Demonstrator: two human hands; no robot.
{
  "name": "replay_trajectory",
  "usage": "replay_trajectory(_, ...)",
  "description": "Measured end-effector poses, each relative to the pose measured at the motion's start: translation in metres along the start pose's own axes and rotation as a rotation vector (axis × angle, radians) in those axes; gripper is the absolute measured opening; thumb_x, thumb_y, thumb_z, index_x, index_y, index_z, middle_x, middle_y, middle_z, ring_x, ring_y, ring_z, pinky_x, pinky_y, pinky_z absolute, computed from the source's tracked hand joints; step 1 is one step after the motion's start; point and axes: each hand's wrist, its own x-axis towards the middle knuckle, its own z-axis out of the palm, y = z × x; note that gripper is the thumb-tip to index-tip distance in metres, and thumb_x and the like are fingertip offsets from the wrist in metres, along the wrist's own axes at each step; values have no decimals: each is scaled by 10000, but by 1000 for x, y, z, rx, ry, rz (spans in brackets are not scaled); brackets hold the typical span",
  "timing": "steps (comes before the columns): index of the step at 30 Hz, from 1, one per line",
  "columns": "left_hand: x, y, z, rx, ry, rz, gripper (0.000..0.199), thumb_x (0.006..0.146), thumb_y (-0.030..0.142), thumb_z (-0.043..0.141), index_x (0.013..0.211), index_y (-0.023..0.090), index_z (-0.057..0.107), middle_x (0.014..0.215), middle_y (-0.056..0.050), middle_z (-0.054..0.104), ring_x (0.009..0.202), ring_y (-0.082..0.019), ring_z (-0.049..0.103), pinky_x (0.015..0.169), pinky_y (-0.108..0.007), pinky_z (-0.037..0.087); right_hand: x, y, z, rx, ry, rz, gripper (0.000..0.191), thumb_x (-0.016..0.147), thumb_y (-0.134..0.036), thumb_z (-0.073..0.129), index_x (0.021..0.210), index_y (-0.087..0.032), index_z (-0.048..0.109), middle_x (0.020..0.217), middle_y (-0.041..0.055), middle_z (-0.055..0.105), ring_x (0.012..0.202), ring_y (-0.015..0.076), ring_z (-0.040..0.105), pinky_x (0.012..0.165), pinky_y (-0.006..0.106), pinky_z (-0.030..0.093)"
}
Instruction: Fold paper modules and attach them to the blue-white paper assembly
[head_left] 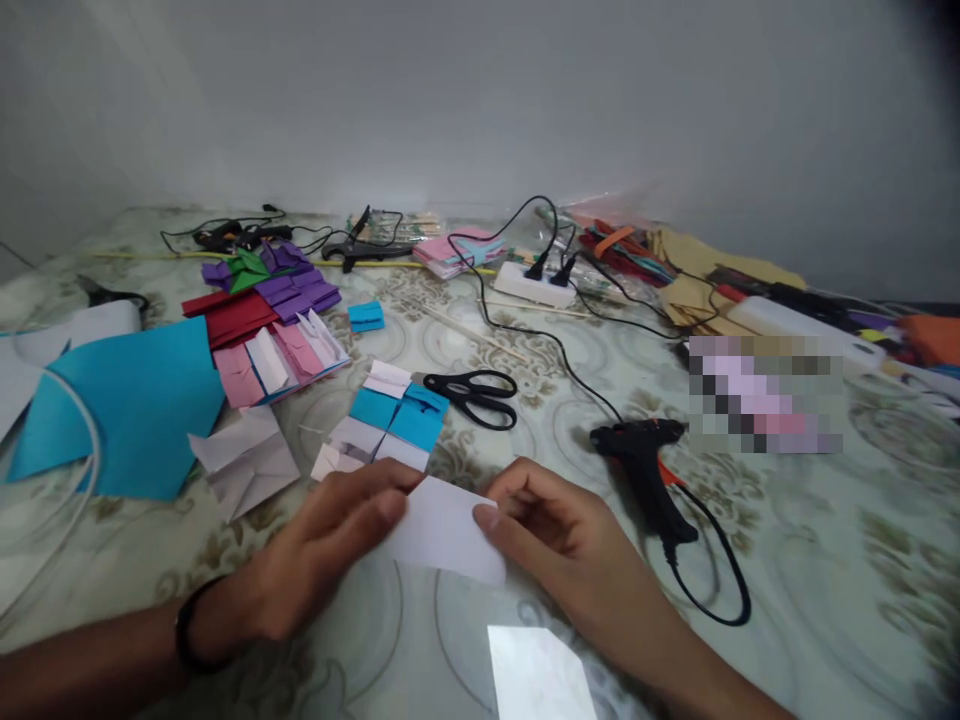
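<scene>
A small white sheet of paper (448,530) is held above the table between my two hands. My left hand (337,540), with a black band at the wrist, is closed on its left edge. At the upper right corner, my right hand (559,525) pinches the same sheet between thumb and fingers. Just beyond lie folded blue and white paper pieces (401,410), beside black-handled scissors (476,392). Another white piece of paper (540,675) rests flat near the front edge of the view. A crumpled white paper (247,460) lies left of my left hand.
To the right lies a black glue gun (645,475) with its looping cord. A white power strip (534,284) sits behind, with black plugs in it. On the left are large blue paper (124,410) and stacked folded papers (281,350). Yellowish paper (697,270) lies at the back right.
</scene>
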Motion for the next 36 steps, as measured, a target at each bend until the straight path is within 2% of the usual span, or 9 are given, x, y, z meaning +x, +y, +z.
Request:
replay_trajectory(2,1,3,4,-14,-79,-20,386,1012,538,567,862,211,708,752,-8,671,692,-166,585,615,-260,462,-1,2,2,-38,-53,0,337,959,-504,679,823,-207,601,675,-23,555,621,127,490,550,236,386)
replay_trajectory(6,3,1,12,-25,-88,-2,440,1038,477,548,713,188,620,644,18,568,610,-128,466,559,-251,367,-3,2,3,-187,-147,-47,283,1001,-433,621,824,-213,630,717,0,629,664,142,570,583,241,437)
replay_trajectory(12,-1,-3,16,-55,-134,2,281,1037,387,575,909,197,737,790,-2,709,721,-146,604,632,-241,439,-3,1,5,-342,-152,-76,290,993,-407,625,775,-222,677,636,-10,642,568,129,548,500,230,402)
replay_trajectory(16,-4,-2,14,-92,-147,-36,329,1057,396,526,835,193,658,713,19,606,644,-125,512,556,-225,382,-2,2,4,-331,-130,-42,299,977,-435,642,778,-219,701,637,6,668,557,140,550,478,237,403)
replay_trajectory(21,-4,-7,11,-78,-156,-43,367,1076,454,494,861,199,645,738,12,583,673,-136,499,577,-235,391,-1,-1,4,-230,-95,-8,316,950,-425,685,712,-217,705,623,3,681,564,136,558,511,239,418)
replay_trajectory(24,-3,-10,12,-32,-95,-18,357,1066,448,516,835,202,632,714,21,562,649,-132,488,566,-239,383,-1,-1,2,-181,-89,30,294,947,-438,680,755,-220,720,666,12,700,587,141,562,507,239,407)
replay_trajectory(27,0,-10,14,-26,-25,3,325,1051,419,541,822,209,632,699,21,625,633,-132,536,569,-239,405,0,0,-2,-166,-94,62,336,951,-462,669,727,-212,691,627,-10,612,549,117,463,469,233,334)
replay_trajectory(31,3,-8,16,-123,-95,-90,278,1050,424,547,905,217,662,747,-2,768,682,-165,678,625,-253,483,2,1,-6,-206,-79,72,392,947,-476,672,670,-200,640,575,-37,481,524,99,343,455,243,259)
replay_trajectory(36,5,-9,17,-144,-51,-105,232,1022,444,585,1031,220,646,700,19,686,600,-137,596,524,-220,407,5,1,-6,-96,-128,138,397,913,-533,720,728,-193,633,638,-32,505,575,105,386,477,238,265)
